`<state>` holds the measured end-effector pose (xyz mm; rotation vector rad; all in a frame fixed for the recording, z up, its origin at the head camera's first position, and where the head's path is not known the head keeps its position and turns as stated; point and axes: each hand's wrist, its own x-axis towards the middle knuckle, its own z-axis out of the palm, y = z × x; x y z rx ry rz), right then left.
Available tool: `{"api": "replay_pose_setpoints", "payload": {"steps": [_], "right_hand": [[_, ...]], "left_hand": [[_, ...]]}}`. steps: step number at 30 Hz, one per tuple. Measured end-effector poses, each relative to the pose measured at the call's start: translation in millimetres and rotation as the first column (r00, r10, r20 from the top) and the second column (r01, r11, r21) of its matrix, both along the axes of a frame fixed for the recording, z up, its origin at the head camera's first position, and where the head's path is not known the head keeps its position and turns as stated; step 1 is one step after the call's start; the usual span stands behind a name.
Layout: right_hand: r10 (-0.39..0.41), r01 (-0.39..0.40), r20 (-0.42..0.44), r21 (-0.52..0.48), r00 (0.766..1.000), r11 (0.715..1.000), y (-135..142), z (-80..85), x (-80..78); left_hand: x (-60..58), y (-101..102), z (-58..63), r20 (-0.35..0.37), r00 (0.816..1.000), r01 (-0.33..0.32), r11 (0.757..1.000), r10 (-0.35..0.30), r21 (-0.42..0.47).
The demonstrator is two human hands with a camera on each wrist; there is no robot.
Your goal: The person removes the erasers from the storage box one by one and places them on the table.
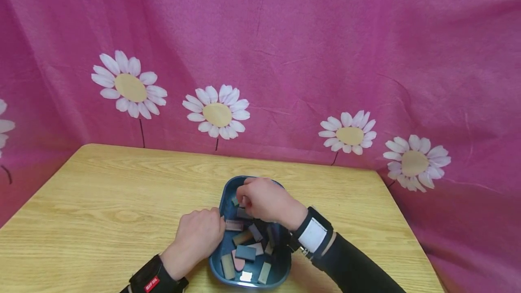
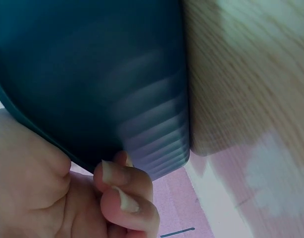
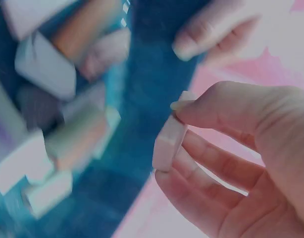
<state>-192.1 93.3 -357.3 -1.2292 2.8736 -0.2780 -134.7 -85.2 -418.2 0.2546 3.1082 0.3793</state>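
Note:
A dark blue tub [image 1: 281, 263] with rounded corners stands on the table, holding several small blocks in muted colours. My left hand [image 1: 200, 233] holds the tub's left rim; in the left wrist view its curled fingers [image 2: 129, 181] lie against the outside of the tub's ribbed wall [image 2: 157, 109]. Over the far end of the tub is my right hand [image 1: 266, 199]. The right wrist view shows it pinching a small pale pinkish block [image 3: 170, 141] between thumb and fingers. That block is hidden behind the hand in the head view.
Inside the tub lie a blue-grey block [image 1: 246, 252], a pink rounded piece [image 1: 239, 263], a beige block [image 1: 228, 267] and a pale green block [image 1: 264, 273]. The wooden table [image 1: 134, 202] extends to both sides. A pink cloth [image 1: 285, 58] with daisies hangs behind it.

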Motion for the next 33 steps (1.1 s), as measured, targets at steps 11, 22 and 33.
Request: {"api": "replay_pose_setpoints", "payload": {"steps": [11,22,33], "right_hand": [[-0.263,0.261,-0.019,-0.078,0.965,0.962,88.4,2.5,-23.6],[-0.461,0.459,-0.041,-0.038,0.887,0.888,174.9,-45.6,-21.7],[-0.533,0.531,-0.001,-0.072,0.846,0.844,189.8,-75.8,-18.0]], "left_hand": [[1.4,1.4,-0.7,0.016,1.000,-0.001,1.000,0.001,0.011],[1.5,1.7,-4.3,0.004,1.000,0.016,1.000,-0.016,0.014],[1.5,0.0,-1.1,-0.033,0.999,0.018,1.000,-0.018,0.000]]}}
